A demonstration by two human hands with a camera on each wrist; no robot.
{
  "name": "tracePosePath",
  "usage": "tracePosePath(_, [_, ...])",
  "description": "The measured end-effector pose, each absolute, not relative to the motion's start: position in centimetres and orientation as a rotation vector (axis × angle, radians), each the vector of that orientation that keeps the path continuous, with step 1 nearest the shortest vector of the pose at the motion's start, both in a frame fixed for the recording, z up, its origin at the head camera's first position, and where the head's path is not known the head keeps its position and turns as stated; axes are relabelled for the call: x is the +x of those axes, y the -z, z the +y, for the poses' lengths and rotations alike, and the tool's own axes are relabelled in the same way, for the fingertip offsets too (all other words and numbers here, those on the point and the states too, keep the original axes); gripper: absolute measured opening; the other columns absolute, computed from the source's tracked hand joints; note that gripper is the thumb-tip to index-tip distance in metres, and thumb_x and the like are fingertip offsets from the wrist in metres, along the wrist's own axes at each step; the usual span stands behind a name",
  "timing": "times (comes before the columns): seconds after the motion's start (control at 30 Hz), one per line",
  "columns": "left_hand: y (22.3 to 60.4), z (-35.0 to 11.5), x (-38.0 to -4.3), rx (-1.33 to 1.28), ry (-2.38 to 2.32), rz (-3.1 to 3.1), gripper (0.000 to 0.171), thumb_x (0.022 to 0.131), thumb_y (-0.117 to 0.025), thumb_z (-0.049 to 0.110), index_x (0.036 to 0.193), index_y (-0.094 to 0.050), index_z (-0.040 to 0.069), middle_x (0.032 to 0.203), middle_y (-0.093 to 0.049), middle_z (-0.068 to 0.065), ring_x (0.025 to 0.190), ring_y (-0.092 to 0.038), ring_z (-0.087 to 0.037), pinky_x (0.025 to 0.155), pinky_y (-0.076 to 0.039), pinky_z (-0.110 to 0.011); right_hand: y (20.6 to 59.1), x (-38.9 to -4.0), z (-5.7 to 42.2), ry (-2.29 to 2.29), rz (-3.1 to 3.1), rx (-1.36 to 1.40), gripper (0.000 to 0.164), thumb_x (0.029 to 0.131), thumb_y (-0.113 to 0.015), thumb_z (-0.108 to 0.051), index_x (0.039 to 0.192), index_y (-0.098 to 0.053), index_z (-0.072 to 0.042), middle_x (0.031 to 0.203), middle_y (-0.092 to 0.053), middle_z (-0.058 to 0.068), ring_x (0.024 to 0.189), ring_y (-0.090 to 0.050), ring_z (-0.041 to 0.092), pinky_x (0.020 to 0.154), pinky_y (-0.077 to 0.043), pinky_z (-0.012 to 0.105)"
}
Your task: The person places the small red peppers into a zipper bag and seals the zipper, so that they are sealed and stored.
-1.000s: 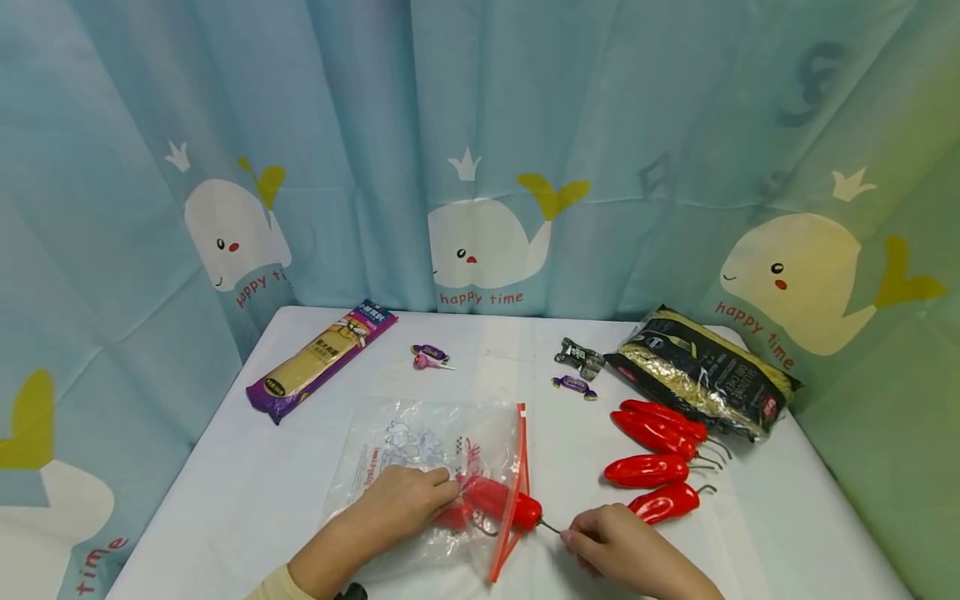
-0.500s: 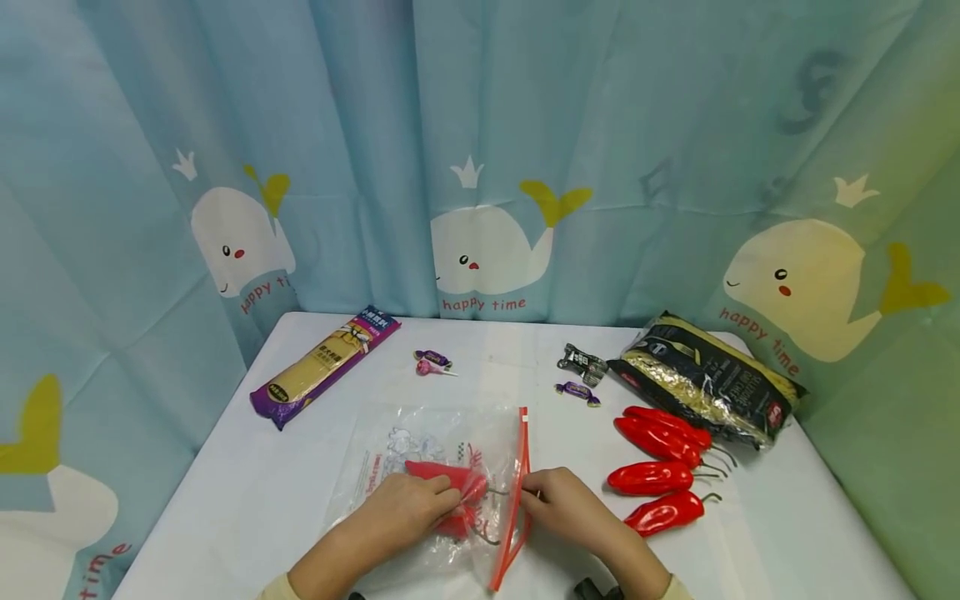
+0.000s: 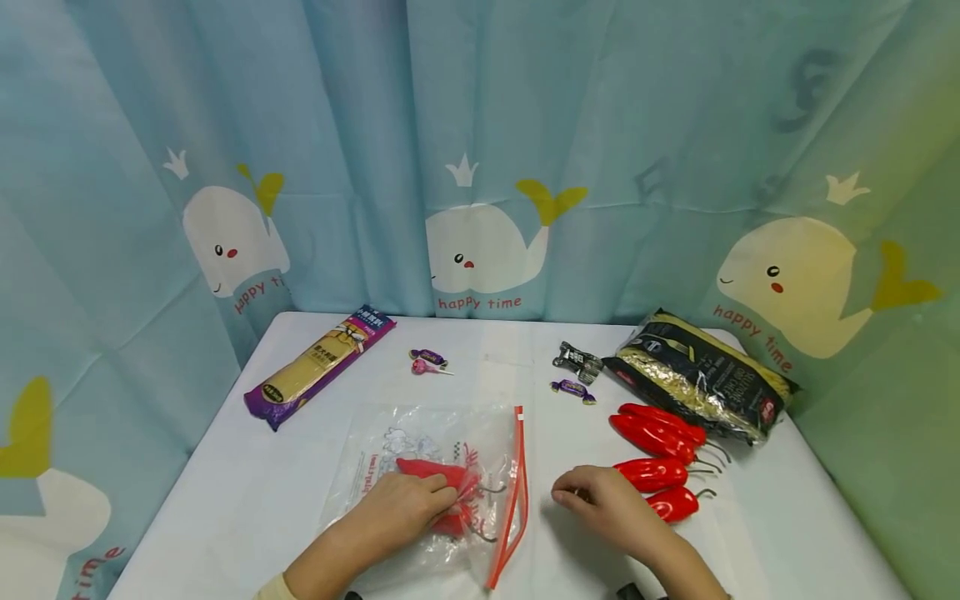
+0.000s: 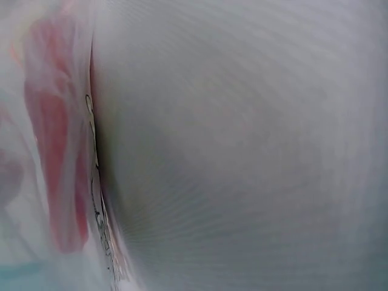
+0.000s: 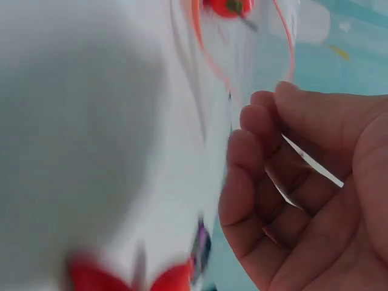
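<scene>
A clear plastic zip bag with a red zip edge lies on the table, its mouth facing right. Two red chili peppers show through the film: an upper pepper and a lower pepper. My left hand pinches the bag's upper film over them, and folds spread from the fingertips. To the right of the mouth is my right hand, fingers loosely curled with nothing between them, as the right wrist view confirms. Several more red chili peppers lie just beyond it, the nearest partly hidden.
A purple pasta packet lies at the back left. Near the back middle are a wrapped candy, a pink lollipop, a black-wrapped sweet and a purple candy. A large black-and-gold packet sits back right, before a curtain.
The right hand has put a chili pepper into the bag, let go of its stem and drawn back to the right. The left hand has kept its grip on the film.
</scene>
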State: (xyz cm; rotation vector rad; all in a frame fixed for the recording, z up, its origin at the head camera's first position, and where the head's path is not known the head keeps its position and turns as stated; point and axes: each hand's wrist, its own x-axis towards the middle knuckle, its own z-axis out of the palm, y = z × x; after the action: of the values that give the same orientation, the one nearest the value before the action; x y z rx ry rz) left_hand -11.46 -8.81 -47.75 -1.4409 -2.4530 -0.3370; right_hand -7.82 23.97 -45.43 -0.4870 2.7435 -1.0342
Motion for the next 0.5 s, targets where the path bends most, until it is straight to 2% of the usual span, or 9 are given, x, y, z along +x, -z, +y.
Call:
tracePosePath(0.07, [47.8, -8.8, -11.5, -1.443, 0.338, -2.467, 0.018, 0.091, -0.071, 0.034, 0.084, -0.058, 0.024, 0.075, -0.053, 0.011, 0.054, -0.034, -0.003, 0.048, -0.025, -0.019, 44.8, -7.2, 25.4, 0.985, 2.787, -0.484, 0.006, 0.093, -0.072, -0.013, 0.098, -0.075, -0.014, 0.090, -0.068, -0.010, 0.076, -0.058, 0.003, 0.066, -0.052, 0.026])
tracePosePath(0.27, [47.9, -8.9, -11.5, -1.439, 0.349, -2.447, 0.020, 0.090, -0.070, 0.037, 0.083, -0.056, 0.024, 0.075, -0.052, 0.011, 0.054, -0.033, -0.002, 0.048, -0.025, -0.020, 43.6, -5.2, 29.5, 0.646, 2.989, -0.352, 0.037, 0.080, -0.070, 0.012, 0.095, -0.075, -0.021, 0.099, -0.067, -0.010, 0.098, -0.063, 0.018, 0.084, -0.055, 0.044])
tracePosePath(0.33, [47.9, -8.9, -11.5, -1.438, 0.353, -2.443, 0.021, 0.090, -0.070, 0.037, 0.083, -0.056, 0.023, 0.075, -0.052, 0.011, 0.054, -0.034, -0.003, 0.048, -0.025, -0.020, 43.5, -4.6, 30.8, 0.523, 3.021, -0.312, 0.042, 0.075, -0.071, 0.014, 0.095, -0.075, -0.022, 0.101, -0.066, -0.008, 0.101, -0.062, 0.023, 0.086, -0.053, 0.049])
tracePosePath(0.5, [47.8, -8.9, -11.5, -1.445, 0.360, -2.480, 0.019, 0.091, -0.071, 0.034, 0.084, -0.057, 0.024, 0.075, -0.052, 0.011, 0.055, -0.034, -0.003, 0.048, -0.024, -0.019, 44.1, -3.6, 33.6, 0.363, 3.038, -0.367, 0.046, 0.070, -0.071, 0.017, 0.098, -0.074, -0.020, 0.105, -0.066, -0.001, 0.102, -0.063, 0.031, 0.086, -0.053, 0.052])
